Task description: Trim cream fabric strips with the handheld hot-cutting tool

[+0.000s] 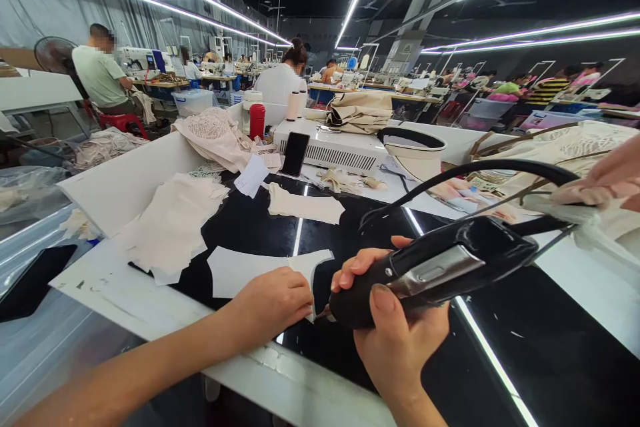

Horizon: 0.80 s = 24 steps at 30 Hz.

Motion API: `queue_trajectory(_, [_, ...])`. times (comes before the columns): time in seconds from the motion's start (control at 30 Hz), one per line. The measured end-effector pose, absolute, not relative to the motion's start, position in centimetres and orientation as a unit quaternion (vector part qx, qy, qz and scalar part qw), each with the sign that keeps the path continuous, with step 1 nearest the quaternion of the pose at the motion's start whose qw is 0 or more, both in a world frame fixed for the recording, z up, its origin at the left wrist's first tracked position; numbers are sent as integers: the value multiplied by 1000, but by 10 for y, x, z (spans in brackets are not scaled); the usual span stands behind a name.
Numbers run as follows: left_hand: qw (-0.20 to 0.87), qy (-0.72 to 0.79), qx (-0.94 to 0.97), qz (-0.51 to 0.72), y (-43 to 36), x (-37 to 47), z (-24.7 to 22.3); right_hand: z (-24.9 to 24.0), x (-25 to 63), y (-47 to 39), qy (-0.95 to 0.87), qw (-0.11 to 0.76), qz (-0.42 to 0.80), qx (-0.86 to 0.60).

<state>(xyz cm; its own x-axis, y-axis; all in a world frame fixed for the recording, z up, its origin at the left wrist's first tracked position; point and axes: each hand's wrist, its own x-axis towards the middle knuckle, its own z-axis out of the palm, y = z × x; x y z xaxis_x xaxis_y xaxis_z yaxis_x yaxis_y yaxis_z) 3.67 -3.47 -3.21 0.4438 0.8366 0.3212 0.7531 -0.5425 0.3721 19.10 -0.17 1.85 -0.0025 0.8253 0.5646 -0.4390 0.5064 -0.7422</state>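
My left hand [273,303] is closed at the right end of a white cut fabric piece [250,270], fingers pinched at its edge. The piece lies on a black glossy tabletop [240,230]. In my right hand [395,340] is a black corded handheld tool [425,270] with a silver metal plate on its side. Its front end, close to the fabric edge and my left fingertips, is mostly hidden by my hand; its exact kind does not show. A thick black hose [480,163] and a thinner cord run from its rear. Another person's hand [600,180] is near them.
Stacked pale pieces [173,220] lie left, and another pale strip [307,205] lies behind my hands. A phone [296,153] leans against a white vented box [335,157]. A second dark phone [37,280] lies far left. Beige bags [575,143] sit to the right.
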Motion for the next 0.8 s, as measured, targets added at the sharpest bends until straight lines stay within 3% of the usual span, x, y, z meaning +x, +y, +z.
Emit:
queue_trajectory(0.17, [42, 468, 846, 251, -33, 39, -32, 18, 192, -1, -539, 684, 455, -184])
queue_trajectory(0.8, [50, 369, 892, 257, -38, 18, -38, 19, 191, -2, -536, 685, 458, -185])
